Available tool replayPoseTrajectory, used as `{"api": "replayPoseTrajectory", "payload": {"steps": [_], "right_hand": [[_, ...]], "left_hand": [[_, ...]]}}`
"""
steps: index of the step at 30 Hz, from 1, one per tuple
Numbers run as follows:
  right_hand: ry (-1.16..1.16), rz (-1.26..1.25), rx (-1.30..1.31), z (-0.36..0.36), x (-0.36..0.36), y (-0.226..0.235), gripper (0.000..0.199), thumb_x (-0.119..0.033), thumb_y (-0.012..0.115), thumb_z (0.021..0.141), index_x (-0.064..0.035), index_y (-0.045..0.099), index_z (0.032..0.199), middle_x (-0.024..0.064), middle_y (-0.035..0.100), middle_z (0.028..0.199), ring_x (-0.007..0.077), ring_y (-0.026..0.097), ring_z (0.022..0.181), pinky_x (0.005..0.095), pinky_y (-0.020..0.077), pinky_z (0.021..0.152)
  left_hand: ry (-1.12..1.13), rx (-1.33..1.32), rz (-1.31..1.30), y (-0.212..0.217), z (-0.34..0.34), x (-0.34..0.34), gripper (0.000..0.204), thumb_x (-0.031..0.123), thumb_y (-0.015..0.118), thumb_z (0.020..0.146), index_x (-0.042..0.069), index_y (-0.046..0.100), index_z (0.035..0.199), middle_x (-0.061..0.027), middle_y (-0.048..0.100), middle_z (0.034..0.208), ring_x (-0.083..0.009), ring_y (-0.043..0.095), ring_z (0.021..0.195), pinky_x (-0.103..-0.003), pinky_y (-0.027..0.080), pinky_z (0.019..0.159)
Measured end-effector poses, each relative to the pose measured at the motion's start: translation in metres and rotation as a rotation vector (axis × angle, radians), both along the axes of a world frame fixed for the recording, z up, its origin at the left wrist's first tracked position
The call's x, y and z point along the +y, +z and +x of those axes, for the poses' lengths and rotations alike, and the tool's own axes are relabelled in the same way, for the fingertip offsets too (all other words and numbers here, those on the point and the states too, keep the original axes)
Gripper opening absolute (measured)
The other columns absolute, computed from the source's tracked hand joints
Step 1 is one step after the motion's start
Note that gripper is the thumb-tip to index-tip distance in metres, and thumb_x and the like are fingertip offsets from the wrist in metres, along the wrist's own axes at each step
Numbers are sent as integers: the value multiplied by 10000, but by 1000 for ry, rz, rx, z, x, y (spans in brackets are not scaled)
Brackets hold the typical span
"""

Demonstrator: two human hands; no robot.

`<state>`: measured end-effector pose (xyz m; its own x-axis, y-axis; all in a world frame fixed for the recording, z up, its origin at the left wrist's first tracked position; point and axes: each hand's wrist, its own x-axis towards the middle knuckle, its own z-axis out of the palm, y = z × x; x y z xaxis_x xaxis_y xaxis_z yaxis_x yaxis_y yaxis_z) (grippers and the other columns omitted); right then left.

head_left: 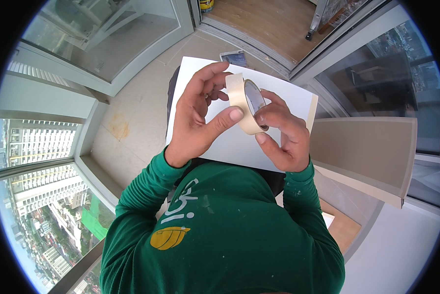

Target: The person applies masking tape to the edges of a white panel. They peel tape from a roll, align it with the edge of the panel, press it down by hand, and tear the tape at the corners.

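Note:
A roll of cream masking tape (243, 109) is tilted above a white board (210, 142). My right hand (286, 130) holds the roll from its right side, with fingers at the cardboard core and the thumb at its lower rim. My left hand (195, 110) is curved open on the roll's left. Its thumb tip rests against the roll's outer face, and its bent fingers are near the short loose end at the top. The board lies across my lap, with a beige strip (312, 111) along its right edge.
A beige panel (367, 147) stands at my right beside glass doors. On the tiled floor (131, 108) ahead lies a small printed packet (234, 59). Beyond the door track (249, 46) is a wood floor. Windows (43, 161) overlooking tall buildings are at left.

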<state>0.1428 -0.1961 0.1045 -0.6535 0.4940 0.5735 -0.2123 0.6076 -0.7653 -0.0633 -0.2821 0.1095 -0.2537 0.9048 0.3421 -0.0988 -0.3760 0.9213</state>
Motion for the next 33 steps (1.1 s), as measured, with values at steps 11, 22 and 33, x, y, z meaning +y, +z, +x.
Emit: {"api": "replayPoseTrajectory", "payload": {"steps": [11, 22, 33], "right_hand": [[-6, 20, -88, -4, 11, -13, 278, -10, 694, 828, -38, 742, 1100, 107, 775, 960, 304, 742, 910, 598, 358, 1212], [16, 45, -149, -16, 24, -19, 284, -12, 698, 841, -39, 739, 1121, 131, 776, 953, 312, 751, 909, 590, 385, 1207], [-15, 16, -171, -20, 36, -32, 277, -17, 701, 866, -4, 730, 1141, 188, 793, 1039, 366, 778, 890, 535, 442, 1176]], "left_hand": [[134, -106, -245, -17, -13, 1, 216, 143, 713, 1044, -12, 729, 1194, -65, 766, 1111, -150, 693, 1026, -319, 536, 975], [217, -46, -321, -31, -30, 9, 180, 153, 748, 1021, -8, 767, 1102, -56, 761, 996, -146, 680, 947, -318, 538, 931], [291, 56, -394, -45, -42, 19, 176, 109, 796, 954, -29, 770, 1062, -70, 757, 982, -150, 683, 911, -293, 543, 891]]}}
